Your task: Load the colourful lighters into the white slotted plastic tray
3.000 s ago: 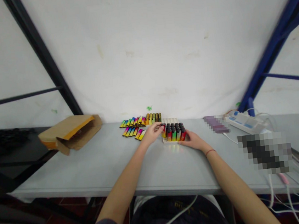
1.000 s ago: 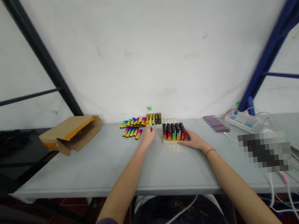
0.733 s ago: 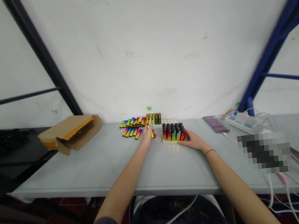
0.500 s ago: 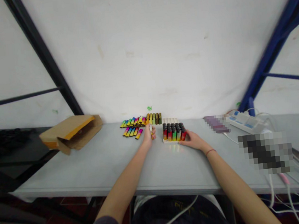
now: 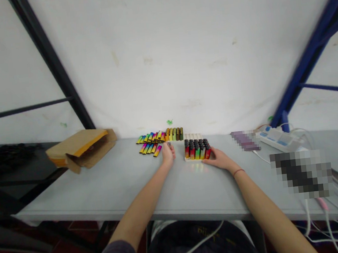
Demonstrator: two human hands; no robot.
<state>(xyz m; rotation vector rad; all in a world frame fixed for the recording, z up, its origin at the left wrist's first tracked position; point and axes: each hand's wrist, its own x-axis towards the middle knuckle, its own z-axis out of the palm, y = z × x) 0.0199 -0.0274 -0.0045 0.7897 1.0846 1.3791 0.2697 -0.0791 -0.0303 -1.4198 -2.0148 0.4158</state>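
Note:
In the head view my left hand [image 5: 168, 154] is closed in front of the loose lighters; a lighter's metallic tip [image 5: 169, 144] shows above its fingers, the body being hidden. My right hand [image 5: 220, 158] grips the right front corner of a white tray [image 5: 194, 160], thumb at the front and fingers along the side. Upright lighters [image 5: 197, 151] with black tops and red, green and yellow bodies stand in rows in that tray. To the left lie several loose rainbow-coloured lighters [image 5: 149, 148], some piled together.
Behind, a block of yellow-to-olive lighters [image 5: 174, 134] stands beside a pale slotted tray [image 5: 193, 136]. An open cardboard box [image 5: 82, 147] rests at the left of the grey table [image 5: 115, 192]. At right are a power strip [image 5: 279, 138], white cables [image 5: 308, 218] and blurred items.
My left hand has turned and tipped slightly, so less of the lighter shows. My right hand and the tray stay in place; the view has shifted slightly.

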